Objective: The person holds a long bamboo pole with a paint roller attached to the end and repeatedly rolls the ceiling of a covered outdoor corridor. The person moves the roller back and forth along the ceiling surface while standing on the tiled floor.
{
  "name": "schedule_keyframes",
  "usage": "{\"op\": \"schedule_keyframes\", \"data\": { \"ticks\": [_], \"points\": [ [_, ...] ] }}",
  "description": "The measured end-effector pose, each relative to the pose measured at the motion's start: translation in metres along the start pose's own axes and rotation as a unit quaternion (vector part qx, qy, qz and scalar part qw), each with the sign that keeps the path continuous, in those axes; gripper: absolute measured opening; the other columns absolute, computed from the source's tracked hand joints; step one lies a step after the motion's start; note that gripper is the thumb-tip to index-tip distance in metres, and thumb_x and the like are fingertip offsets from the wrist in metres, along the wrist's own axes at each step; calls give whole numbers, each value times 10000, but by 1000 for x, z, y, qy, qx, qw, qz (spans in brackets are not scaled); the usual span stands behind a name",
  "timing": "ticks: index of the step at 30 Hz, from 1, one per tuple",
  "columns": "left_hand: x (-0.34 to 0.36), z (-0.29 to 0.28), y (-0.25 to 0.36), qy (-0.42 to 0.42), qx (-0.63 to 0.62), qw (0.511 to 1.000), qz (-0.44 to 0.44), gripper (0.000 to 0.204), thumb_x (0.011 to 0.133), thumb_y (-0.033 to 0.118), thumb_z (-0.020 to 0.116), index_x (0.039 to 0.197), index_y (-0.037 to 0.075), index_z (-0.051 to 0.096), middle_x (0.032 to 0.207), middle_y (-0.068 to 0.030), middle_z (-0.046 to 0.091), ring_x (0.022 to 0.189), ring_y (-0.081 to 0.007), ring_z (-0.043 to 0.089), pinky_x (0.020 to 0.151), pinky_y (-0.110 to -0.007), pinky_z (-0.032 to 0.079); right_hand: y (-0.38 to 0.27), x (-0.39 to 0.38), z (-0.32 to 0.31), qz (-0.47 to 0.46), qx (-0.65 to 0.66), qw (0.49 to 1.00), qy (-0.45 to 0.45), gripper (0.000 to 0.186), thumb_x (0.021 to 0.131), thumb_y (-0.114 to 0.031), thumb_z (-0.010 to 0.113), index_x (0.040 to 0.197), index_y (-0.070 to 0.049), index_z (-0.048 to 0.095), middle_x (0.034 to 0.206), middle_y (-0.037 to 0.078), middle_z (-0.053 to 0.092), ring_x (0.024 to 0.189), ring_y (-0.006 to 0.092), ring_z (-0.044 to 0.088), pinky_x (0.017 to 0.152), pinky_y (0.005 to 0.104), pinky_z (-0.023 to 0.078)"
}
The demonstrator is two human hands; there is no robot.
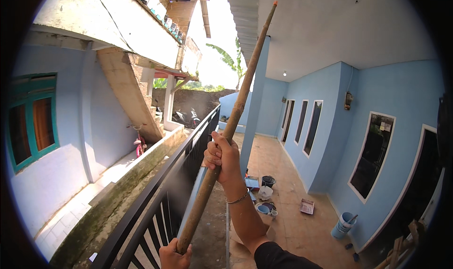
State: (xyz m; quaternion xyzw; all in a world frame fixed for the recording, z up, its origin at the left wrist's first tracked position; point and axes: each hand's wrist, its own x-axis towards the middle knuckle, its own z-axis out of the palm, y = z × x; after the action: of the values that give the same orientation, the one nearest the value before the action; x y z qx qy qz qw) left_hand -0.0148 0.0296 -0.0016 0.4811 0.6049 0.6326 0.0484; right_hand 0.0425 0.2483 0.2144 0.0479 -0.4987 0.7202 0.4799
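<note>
A long bamboo pole (247, 82) with a small orange tip (275, 4) rises diagonally from the lower middle toward the white ceiling (321, 28) of the porch. My right hand (221, 156) wraps around its middle, with a bracelet on the wrist and a dark sleeve farther down the arm. Lower down, my left hand (175, 254) is closed round the pole near the bottom edge of the view. The black metal railing (123, 227) runs just left of both hands. Whether the tip touches the ceiling, I cannot tell.
Blue walls with windows (370, 153) line the tiled porch (283, 170) on the right. Buckets (268, 180), a tray (306, 206) and a blue pail (344, 225) stand on it. A pillar (257, 104) rises behind the pole. Beyond the railing are a staircase (122, 87) and parked scooters (188, 118).
</note>
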Motion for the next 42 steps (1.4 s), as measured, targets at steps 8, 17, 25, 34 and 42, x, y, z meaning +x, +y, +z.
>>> {"op": "schedule_keyframes", "data": {
  "ticks": [8,17,25,34,42],
  "points": [
    [127,97,10,-34,34,998,-30,213,808,117,763,790,-35,615,565,-103,577,517,-145,594,525,-315,461,-45,139,-105,-4,14,1000,-17,316,984,-189,627,754,-149,413,560,-59,364,413,60,358,388,266,333],
    [310,245,8,-29,37,999,19,189,796,109,755,780,-22,620,576,-20,511,528,-89,490,512,-323,403,-107,330,-252,26,46,998,-16,213,1009,-142,562,868,-138,402,589,-74,348,445,39,339,419,226,337],
    [407,316,-1,-39,37,997,48,220,781,138,719,760,-46,603,567,-50,512,549,-110,492,525,-341,420,-132,431,-328,20,41,999,-3,243,984,-137,568,827,-152,383,577,-63,333,446,57,345,425,253,341],
    [280,237,-111,-31,43,998,24,210,803,126,726,843,-58,635,623,-150,602,566,-177,587,578,-354,486,-18,282,-266,31,-15,999,-10,320,996,-174,603,750,-172,399,559,-56,351,422,74,354,410,285,355],
    [79,106,-173,-47,60,994,-73,218,826,135,723,765,-4,566,581,-28,470,552,-102,432,509,-330,384,81,63,-135,35,-41,998,41,230,998,-170,621,867,-144,435,555,-22,386,396,92,382,375,291,357]
  ]
}}
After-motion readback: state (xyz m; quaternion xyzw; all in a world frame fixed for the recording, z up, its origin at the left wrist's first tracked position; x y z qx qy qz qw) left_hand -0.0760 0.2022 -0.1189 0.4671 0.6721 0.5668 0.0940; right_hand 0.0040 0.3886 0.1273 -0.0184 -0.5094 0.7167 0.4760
